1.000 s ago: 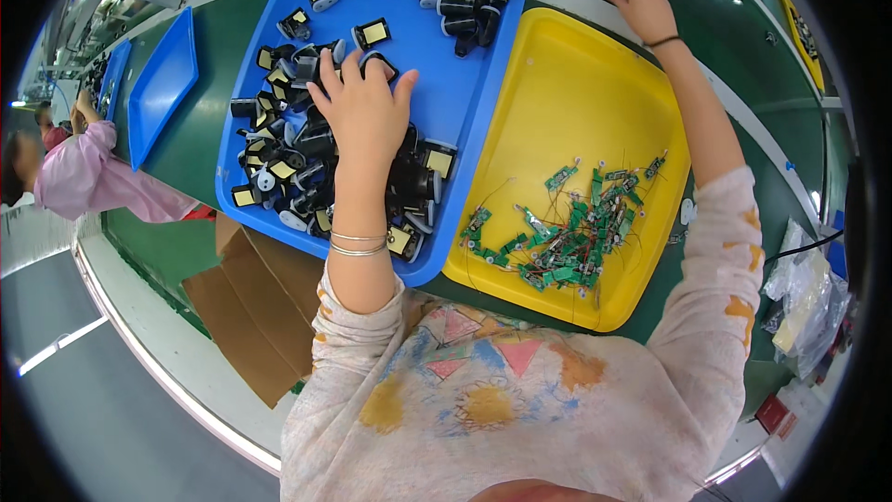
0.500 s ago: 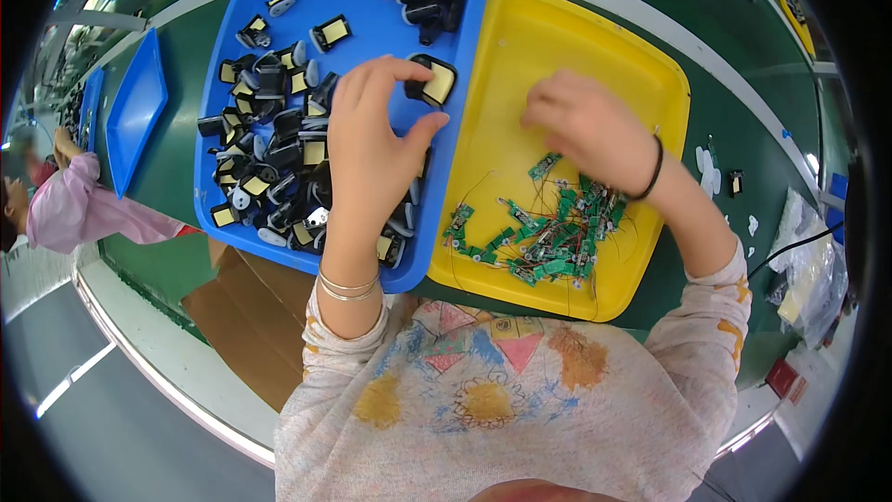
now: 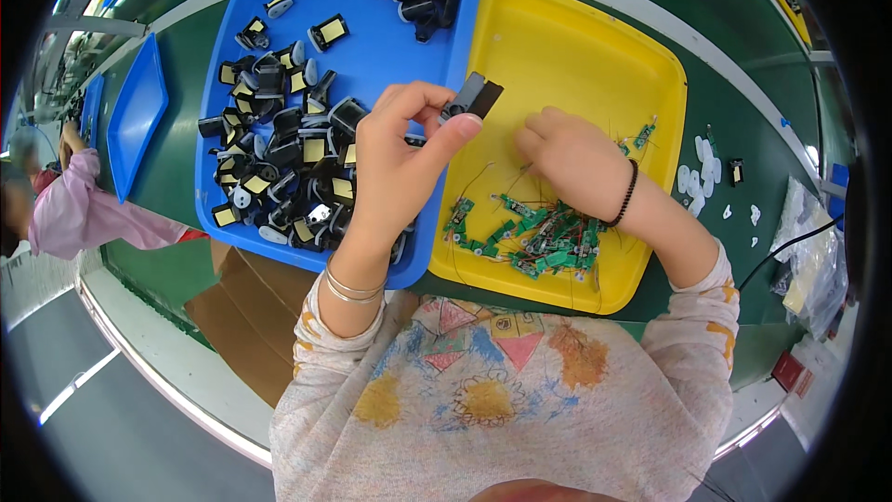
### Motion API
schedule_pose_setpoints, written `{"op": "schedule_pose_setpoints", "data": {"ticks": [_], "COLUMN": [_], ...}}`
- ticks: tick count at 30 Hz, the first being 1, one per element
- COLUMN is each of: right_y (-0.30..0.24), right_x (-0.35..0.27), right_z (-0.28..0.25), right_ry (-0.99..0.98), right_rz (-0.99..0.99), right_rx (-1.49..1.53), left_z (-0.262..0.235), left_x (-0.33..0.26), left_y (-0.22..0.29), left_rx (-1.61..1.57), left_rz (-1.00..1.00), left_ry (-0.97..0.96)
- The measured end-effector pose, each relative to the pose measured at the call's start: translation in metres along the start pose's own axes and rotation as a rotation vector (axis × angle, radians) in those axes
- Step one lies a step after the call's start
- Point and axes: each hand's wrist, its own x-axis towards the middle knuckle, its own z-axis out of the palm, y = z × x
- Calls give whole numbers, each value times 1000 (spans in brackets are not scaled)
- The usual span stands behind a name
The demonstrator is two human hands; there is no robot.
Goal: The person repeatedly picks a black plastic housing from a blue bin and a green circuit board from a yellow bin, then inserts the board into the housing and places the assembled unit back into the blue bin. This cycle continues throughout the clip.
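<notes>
Black housing piece (image 3: 472, 97), small and boxy, is being pinched between thumb and fingertips of the left hand (image 3: 401, 160), raised just over the seam where the two trays meet. Fingers of that hand are curling closed around it, thumb pressing from below

Right hand (image 3: 574, 156) is lying palm-down in the yellow tray (image 3: 595, 46), fingers bent loosely onto the tray floor; cannot tell whether they are gripping anything. Dark band is sitting on that wrist

Green circuit boards (image 3: 539, 237) with thin wires are lying heaped in the yellow tray's near part, just beside the right hand

Blue tray (image 3: 372, 46) is sitting touching the yellow one on its left, holding many black parts (image 3: 279, 158), some showing pale yellow faces

Both trays are resting on a green work surface (image 3: 743, 102). Further left, another blue tray (image 3: 137, 116) is lying, and a person in a pink sleeve (image 3: 79, 214) is working there
</notes>
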Motion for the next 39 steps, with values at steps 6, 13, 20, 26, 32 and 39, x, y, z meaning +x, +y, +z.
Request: {"op": "schedule_pose_setpoints", "data": {"ticks": [6,13,20,26,32,39], "right_y": [-20,-32,-26,-25,-23,-23], "right_x": [-2,9,2,-1,0,-1], "right_z": [-33,-11,3,-1,1,-1], "right_ry": [181,544,763,846,897,881], "right_rz": [149,162,51,84,103,43], "right_rx": [1111,1808,1331,854,798,666], "left_z": [7,19,29,25,26,27], "left_x": [1,-9,-11,-13,-14,-17], "left_y": [-4,0,3,5,7,9], "left_rx": [-193,-624,-528,-291,-364,-437], "left_rz": [51,-223,39,126,49,8], "left_ry": [93,-241,-58,-31,-19,-55]}}
